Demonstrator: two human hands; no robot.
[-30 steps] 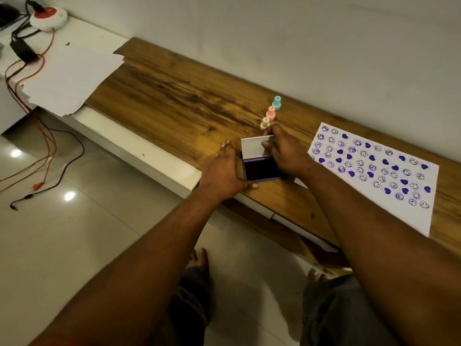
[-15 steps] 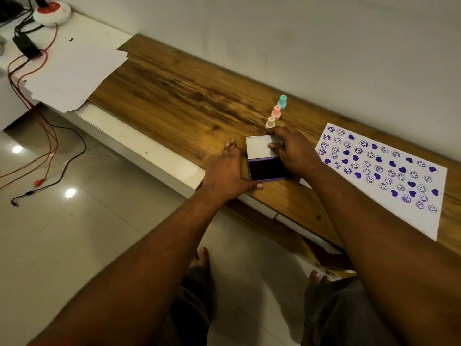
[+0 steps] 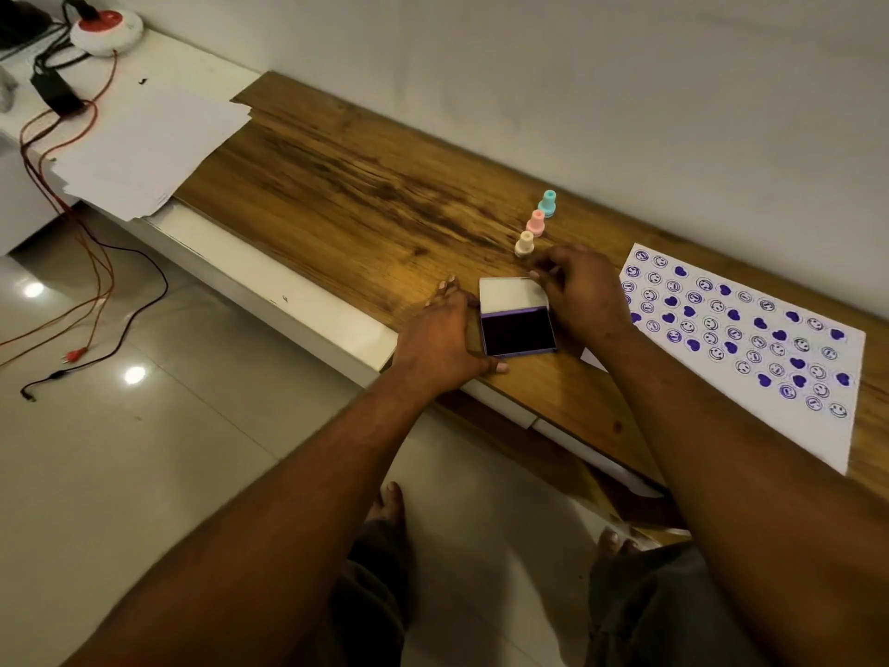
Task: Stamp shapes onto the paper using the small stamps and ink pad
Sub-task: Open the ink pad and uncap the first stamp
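Note:
An open purple ink pad [image 3: 517,332] lies on the wooden board [image 3: 346,185], its pale lid [image 3: 510,293] raised behind the dark pad. My left hand [image 3: 445,341] grips the pad's left side, thumb along its near edge. My right hand [image 3: 584,291] is at the right side, its fingertips pinching the lid's far right corner. Three small stamps stand in a row just behind: cream [image 3: 524,244], pink [image 3: 535,222] and teal [image 3: 547,203]. The white paper [image 3: 750,339], covered with purple smileys and hearts, lies to the right.
A stack of blank white sheets [image 3: 144,146] rests at the board's left end. Red and black cables [image 3: 72,223] hang from a white shelf to the tiled floor. A wall runs close behind the board. My feet show below the board's near edge.
The view has shifted slightly. My right fingertips have moved from the lid's front edge to its far right corner. The left hand keeps its hold.

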